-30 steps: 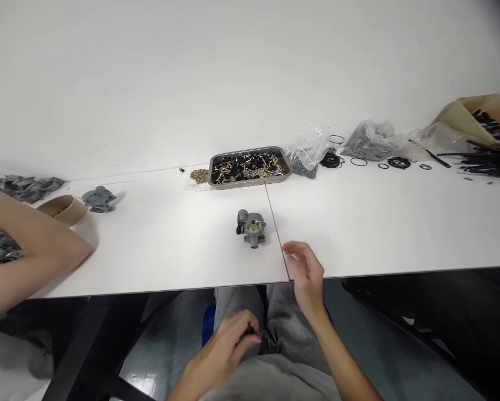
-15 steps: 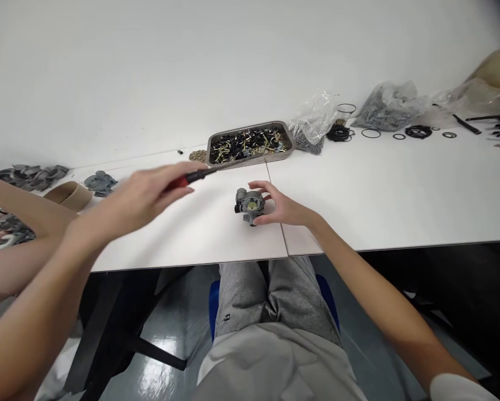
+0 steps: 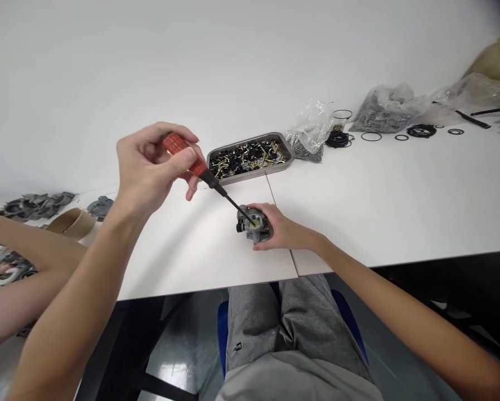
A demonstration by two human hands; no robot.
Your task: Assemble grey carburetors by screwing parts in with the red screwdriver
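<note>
My left hand (image 3: 151,164) is closed around the red handle of a screwdriver (image 3: 209,177). Its thin dark shaft slants down to the right, and the tip reaches the round opening of a grey metal carburetor (image 3: 253,234). A yellowish disc shows inside that opening; whether the tip touches a screw there is too small to tell. From the right side, my right hand (image 3: 280,227) grips the carburetor, thumb at the near edge and fingers at the far one, holding it on the white table.
Behind the carburetor stands a metal tray (image 3: 250,177) of small brass and black parts. Plastic bags (image 3: 383,108) of grey parts and black rings (image 3: 421,131) lie along the wall. A co-worker's arm (image 3: 28,245), a brown round container (image 3: 72,224) and grey castings (image 3: 36,206) are at left.
My left hand has raised the screwdriver's handle and brought its tip down into the carburetor's opening. My right hand has closed in on the carburetor from a looser hold. The view has shifted slightly.
</note>
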